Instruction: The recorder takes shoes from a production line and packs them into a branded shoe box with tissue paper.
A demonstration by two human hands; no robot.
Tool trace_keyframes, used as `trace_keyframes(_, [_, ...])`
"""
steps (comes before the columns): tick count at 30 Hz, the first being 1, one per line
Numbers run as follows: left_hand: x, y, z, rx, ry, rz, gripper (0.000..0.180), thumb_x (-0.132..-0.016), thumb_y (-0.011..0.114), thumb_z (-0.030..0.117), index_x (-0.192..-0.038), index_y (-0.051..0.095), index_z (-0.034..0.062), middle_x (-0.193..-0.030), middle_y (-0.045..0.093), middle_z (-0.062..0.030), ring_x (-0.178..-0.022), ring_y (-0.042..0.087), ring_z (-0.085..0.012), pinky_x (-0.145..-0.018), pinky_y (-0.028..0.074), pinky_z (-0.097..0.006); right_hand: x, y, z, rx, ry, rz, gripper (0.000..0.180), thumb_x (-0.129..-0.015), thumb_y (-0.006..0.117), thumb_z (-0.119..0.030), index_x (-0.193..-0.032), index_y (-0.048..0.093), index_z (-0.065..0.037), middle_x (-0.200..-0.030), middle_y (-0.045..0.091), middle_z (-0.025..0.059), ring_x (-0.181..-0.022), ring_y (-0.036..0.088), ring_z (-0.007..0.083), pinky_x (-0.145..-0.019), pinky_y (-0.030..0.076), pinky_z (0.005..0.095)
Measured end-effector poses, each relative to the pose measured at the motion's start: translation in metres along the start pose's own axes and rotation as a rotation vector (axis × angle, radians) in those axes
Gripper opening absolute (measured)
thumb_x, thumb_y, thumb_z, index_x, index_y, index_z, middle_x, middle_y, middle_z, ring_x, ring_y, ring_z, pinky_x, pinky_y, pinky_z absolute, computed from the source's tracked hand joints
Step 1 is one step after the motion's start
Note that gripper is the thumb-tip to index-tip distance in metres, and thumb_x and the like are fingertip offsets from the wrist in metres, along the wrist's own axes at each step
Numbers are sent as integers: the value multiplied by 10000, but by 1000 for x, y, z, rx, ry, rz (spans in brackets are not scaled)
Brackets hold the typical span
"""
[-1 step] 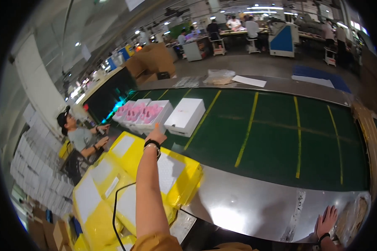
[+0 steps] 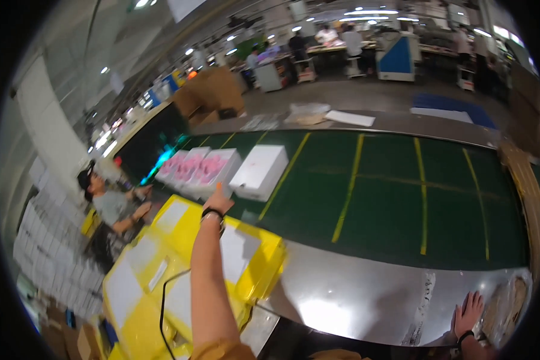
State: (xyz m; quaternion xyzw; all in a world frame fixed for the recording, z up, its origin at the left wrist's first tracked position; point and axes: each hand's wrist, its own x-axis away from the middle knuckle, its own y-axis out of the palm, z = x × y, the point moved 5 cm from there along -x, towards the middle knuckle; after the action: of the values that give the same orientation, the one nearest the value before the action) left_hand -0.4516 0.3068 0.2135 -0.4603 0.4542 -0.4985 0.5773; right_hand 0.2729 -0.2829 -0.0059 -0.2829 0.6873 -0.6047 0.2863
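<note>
pink-topped box [image 2: 213, 171]: white shallow carton with a pink top face, lying flat on the green belt, last in a touching row of similar boxes
white box [image 2: 260, 171]: plain, closed, flat, just beside it

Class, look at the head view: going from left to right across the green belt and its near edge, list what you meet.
Seated person → open boxes with pink contents → left hand → closed white box → yellow lines on the green belt → right hand.
</note>
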Motion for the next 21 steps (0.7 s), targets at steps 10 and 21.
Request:
trace_keyframes(10, [187, 168, 56, -13, 594, -283, 482, -871, 610, 534, -1079, 674, 103, -1049, 693, -171, -884, 682, -355, -817, 544, -430, -6, -25, -9, -104, -86, 141, 665, -810, 644, -449, -1347, 533, -73, -1449, 417, 269, -1356, 322, 515, -1127, 227, 608])
trace_keyframes(21, [381, 195, 98, 556, 965, -484, 727, -840, 664, 413, -1451, 451, 81, -1534, 340, -244, -1419, 281, -433, -1175, 194, -560, -3, -33, -19, -76, -96, 130, 661, -836, 627, -480, -1368, 527, -99, -1457, 412, 259, -1360, 323, 505, -1126, 235, 606])
